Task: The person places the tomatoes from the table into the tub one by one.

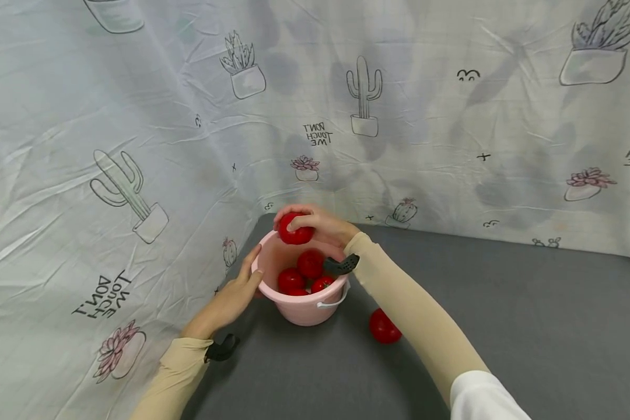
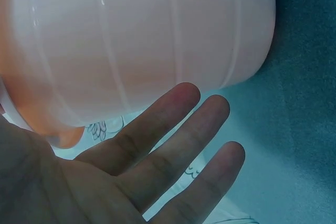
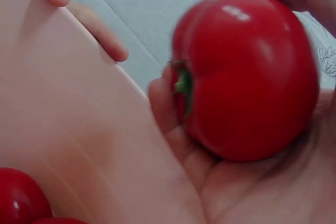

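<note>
- The fingers (image 3: 173,124) of the right hand (image 1: 322,224) curl around a red tomato (image 1: 296,228), held over the far rim of the pink bucket (image 1: 299,309).
- The left hand (image 1: 236,294) lies flat and relaxed against the bucket's wall; keeping it braced there would likely steady the bucket.
- The tomato fills the palm, stem facing the fingertips; a low, gentle release would suit it.

beige arm sleeves (image 1: 399,291) to the wrists, black wrist straps (image 1: 340,266), white shirt sleeve (image 1: 483,399).

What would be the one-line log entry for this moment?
right hand: holds tomato over bucket | left hand: steadies bucket | one tomato on table
</note>
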The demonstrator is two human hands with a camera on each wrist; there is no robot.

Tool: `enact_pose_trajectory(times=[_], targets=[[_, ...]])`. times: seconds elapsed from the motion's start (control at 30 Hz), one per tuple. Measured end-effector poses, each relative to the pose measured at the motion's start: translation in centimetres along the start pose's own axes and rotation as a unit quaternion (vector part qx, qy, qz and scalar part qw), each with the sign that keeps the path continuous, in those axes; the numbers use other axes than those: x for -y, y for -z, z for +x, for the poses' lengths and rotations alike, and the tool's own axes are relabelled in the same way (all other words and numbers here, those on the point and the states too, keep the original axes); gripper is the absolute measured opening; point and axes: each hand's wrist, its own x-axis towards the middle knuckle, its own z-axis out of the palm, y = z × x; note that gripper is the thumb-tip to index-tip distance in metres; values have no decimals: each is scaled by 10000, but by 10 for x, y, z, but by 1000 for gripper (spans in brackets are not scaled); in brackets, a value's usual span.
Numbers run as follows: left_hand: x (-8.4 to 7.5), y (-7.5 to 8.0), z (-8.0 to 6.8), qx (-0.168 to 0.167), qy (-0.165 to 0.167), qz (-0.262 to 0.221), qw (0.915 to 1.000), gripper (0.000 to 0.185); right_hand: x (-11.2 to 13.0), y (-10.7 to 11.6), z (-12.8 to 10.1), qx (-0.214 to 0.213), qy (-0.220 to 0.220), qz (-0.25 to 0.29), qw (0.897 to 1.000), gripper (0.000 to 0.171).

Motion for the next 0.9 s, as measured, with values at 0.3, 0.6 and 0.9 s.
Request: enact_pose_trajectory(times=[0.3, 0.6, 0.9], targets=[[-2, -1, -1, -26, 64, -37, 10000, 58, -1, -5, -5, 334, -880, 4, 9956, 48], [-3, 0, -1, -24, -33, 22, 10000, 60, -8, -5, -5, 602, -1158, -588, 9897, 48], [-1, 1, -3, 3, -83, -148, 9999, 60, -10, -7, -3, 1059, -1237, -1286, 9782, 48]])
